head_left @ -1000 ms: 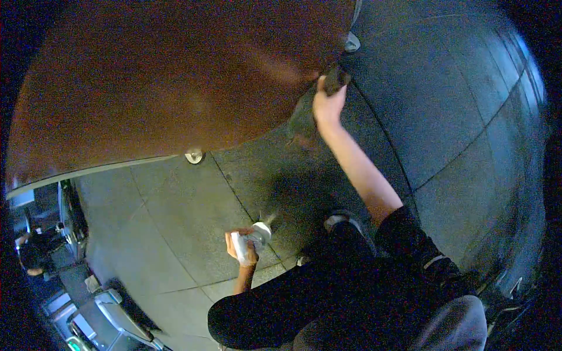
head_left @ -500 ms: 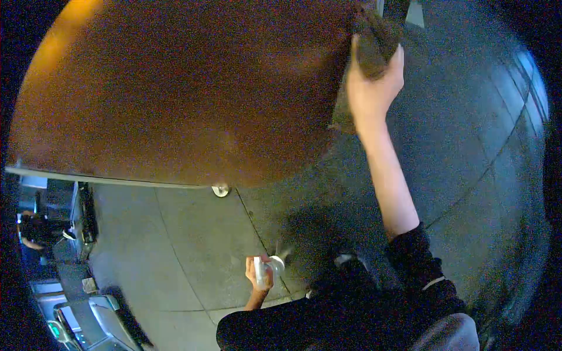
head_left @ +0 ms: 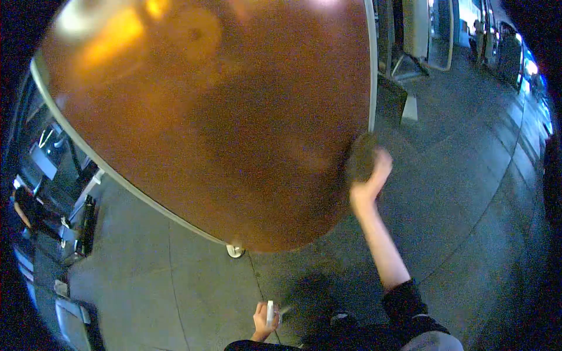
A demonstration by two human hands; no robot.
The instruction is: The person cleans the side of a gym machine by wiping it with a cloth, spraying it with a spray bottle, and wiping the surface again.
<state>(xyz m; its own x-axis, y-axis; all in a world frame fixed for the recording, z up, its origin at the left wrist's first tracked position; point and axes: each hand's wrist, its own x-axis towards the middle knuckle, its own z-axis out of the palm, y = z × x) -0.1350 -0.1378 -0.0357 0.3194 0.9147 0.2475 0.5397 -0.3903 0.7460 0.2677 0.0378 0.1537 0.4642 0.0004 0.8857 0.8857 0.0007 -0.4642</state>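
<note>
A large, glossy reddish-brown tabletop with a pale rim fills the upper middle of the view. At its right edge is my right hand, closed around a dark brownish cloth that is smeared by motion. The cloth seems to press against the table's edge. Low in the view, nearer my body, my left hand grips what looks like a clear spray bottle with a white part. That bottle is held above the floor, apart from the table.
A round pale table foot shows under the near rim. Grey paved floor surrounds the table. A dark box-like object stands past the right edge. At far left are a person in dark clothes and a chair.
The view has tilted up, showing more of the tabletop and the background. My right hand with the cloth has come nearer along the table's right edge. My left hand still holds the bottle.
</note>
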